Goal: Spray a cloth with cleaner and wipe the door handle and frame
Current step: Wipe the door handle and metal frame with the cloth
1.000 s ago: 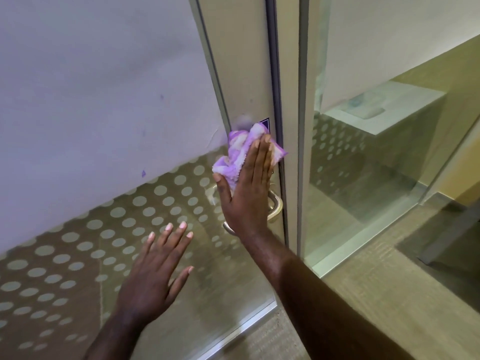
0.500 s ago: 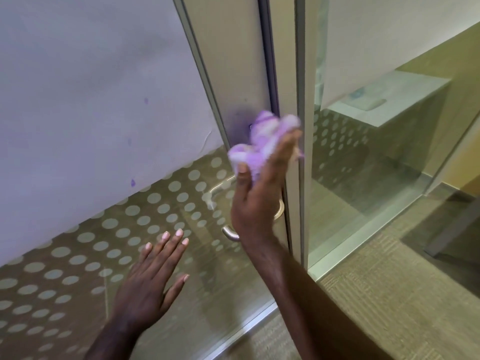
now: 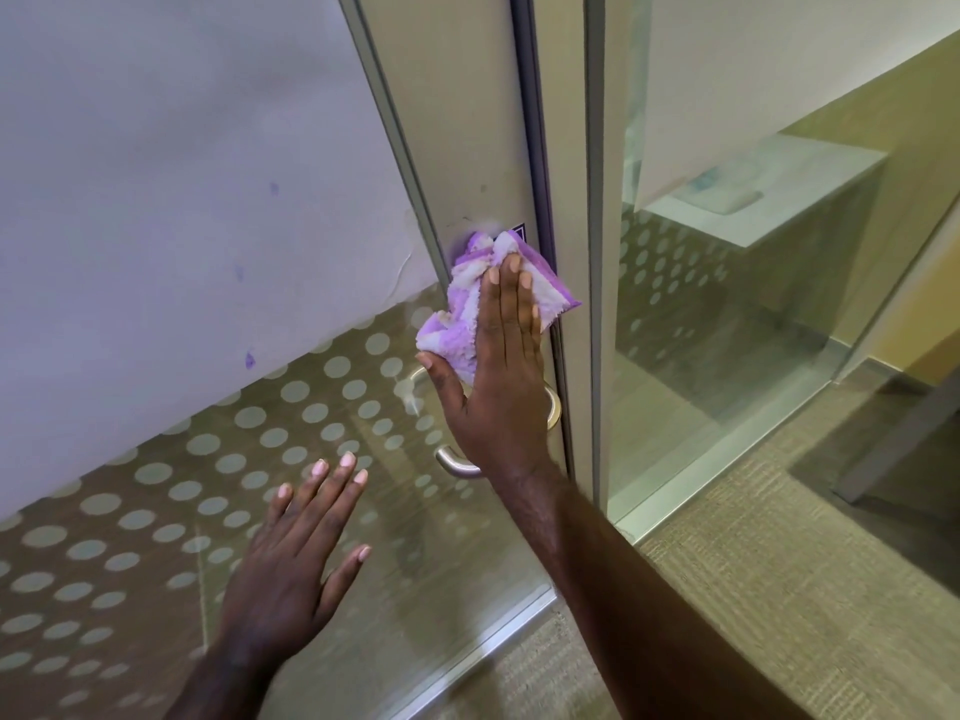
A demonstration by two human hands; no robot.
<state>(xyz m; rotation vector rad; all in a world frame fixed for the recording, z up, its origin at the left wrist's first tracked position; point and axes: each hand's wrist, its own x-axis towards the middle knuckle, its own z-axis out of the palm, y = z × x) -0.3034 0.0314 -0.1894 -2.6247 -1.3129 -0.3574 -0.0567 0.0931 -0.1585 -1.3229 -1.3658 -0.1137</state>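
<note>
The right hand (image 3: 501, 392) is flat, with its fingers straight and close together. It presses a purple and white cloth (image 3: 467, 309) against the metal door frame (image 3: 462, 148). The fingertips point up toward 12 o'clock. The thumb sticks out to the side, toward 9 o'clock. The hand does not curl around the cloth; it just pushes it flat on the frame. The cloth is bunched up and peeks out above the fingers and by the thumb.

The door handle (image 3: 457, 467) is silver and curved. It sits just below the cloth, at 6 o'clock from it. The right hand and wrist cover most of it, so only the rounded end and a bit at the right show.

The left hand (image 3: 291, 563) is open too, with its fingers spread a little. It holds nothing. It lies down at 7 o'clock from the right hand, over the glass door (image 3: 156, 511) that has pale round dots on it. I cannot tell if it touches the glass.

Above the dots is a big white sheet (image 3: 182, 174) with small purple marks on it. At 3 o'clock from the cloth stands another glass panel (image 3: 727, 356). Brown carpet (image 3: 753, 589) covers the floor at 5 o'clock.
</note>
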